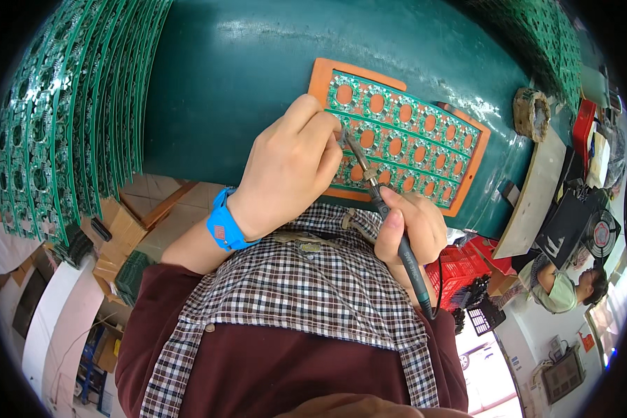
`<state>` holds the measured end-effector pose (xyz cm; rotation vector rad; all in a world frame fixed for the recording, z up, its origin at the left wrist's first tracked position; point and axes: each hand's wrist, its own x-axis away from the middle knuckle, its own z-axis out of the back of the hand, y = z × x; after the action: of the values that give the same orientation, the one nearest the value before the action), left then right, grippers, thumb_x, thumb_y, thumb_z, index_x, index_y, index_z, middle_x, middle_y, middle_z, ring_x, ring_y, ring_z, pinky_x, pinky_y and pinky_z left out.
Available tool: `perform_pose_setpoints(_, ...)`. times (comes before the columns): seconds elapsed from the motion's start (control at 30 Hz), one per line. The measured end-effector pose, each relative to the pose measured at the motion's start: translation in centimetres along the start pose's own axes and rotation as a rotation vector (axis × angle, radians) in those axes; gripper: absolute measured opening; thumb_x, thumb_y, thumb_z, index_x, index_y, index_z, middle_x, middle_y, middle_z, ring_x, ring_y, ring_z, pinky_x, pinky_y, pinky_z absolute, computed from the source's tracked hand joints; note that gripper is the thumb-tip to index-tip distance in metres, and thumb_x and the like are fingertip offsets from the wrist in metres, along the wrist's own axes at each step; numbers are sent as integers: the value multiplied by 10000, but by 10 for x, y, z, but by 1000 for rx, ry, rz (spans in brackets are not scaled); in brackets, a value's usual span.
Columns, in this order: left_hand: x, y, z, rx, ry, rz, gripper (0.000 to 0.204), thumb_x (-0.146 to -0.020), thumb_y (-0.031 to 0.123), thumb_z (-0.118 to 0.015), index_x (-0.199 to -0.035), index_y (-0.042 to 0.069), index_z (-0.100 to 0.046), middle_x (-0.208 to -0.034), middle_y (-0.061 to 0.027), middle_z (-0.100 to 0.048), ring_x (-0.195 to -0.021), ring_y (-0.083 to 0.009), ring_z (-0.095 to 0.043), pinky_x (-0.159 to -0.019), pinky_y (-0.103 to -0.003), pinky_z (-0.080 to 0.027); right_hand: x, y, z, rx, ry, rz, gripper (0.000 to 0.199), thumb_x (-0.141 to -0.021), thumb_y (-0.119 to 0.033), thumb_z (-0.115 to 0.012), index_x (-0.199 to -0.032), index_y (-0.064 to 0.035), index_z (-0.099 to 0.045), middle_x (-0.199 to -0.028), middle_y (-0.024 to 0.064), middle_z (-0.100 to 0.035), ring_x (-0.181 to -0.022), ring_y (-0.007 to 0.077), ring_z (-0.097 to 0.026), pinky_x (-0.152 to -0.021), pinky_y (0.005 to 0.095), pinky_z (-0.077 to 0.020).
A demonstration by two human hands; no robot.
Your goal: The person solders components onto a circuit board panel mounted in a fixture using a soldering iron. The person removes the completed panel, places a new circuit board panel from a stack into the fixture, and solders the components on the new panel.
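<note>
A green circuit board panel [412,136] with rows of ring-shaped boards lies in an orange tray [320,78] on the table. My right hand [419,224] grips a soldering iron [412,272] like a pen, its cord trailing near my wrist. The iron's metal tip reaches the left part of the panel, close to my left fingertips. Over the panel's left edge, my left hand [285,164] has thumb and fingers pinched together. Whatever is between them is too small or hidden to make out. A blue band circles the left wrist.
Tall rows of green circuit panels [70,118] stand at the left, with more [543,42] at the far right. A round, hollow brownish holder [531,115] sits right of the tray on the green table [223,83]. Beyond the right side are red crates [460,272] and another person [561,289].
</note>
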<state>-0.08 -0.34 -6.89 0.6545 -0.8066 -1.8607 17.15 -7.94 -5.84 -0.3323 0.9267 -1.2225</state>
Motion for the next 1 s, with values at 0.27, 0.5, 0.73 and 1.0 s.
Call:
perform_pose_setpoints(0.27, 19, 5, 10, 55, -11, 56, 142, -779, -73, -590, -899, 2, -584, -820, -85, -556, -622, -191, -601, -529, -289, -474, 21, 1, 3, -65, 68, 14, 146, -773, -63, -559, -827, 33, -655, -608, 79, -580, -485, 194, -561, -442, 293, -426)
perform_pose_setpoints(0.5, 26, -3, -7, 35, 25, -37, 122, -753, -23, -619, -846, 23, -555, -814, -90, -509, -608, -245, -575, -531, -339, -478, 30, 1, -8, -71, 74, 14, 142, -762, -63, -559, -815, 35, -646, -610, 84, -582, -479, 194, -553, -436, 294, -423)
perform_pose_setpoints(0.73, 27, -1, 6, -2, -14, 66, 120, -779, -51, -605, -884, 4, -583, -802, -88, -548, -631, -197, -584, -542, -297, -468, 34, -1, -4, -34, 74, 25, 148, -761, -69, -570, -830, 28, -657, -609, 75, -583, -490, 186, -561, -453, 287, -440)
perform_pose_setpoints(1.0, 34, -4, -1, -20, 43, 24, 136, -777, -50, -614, -892, 12, -575, -805, -95, -548, -656, -228, -584, -556, -313, -469, 35, 1, -16, -47, 57, 21, 157, -777, -84, -585, -867, 12, -670, -616, 69, -586, -497, 182, -570, -453, 272, -442)
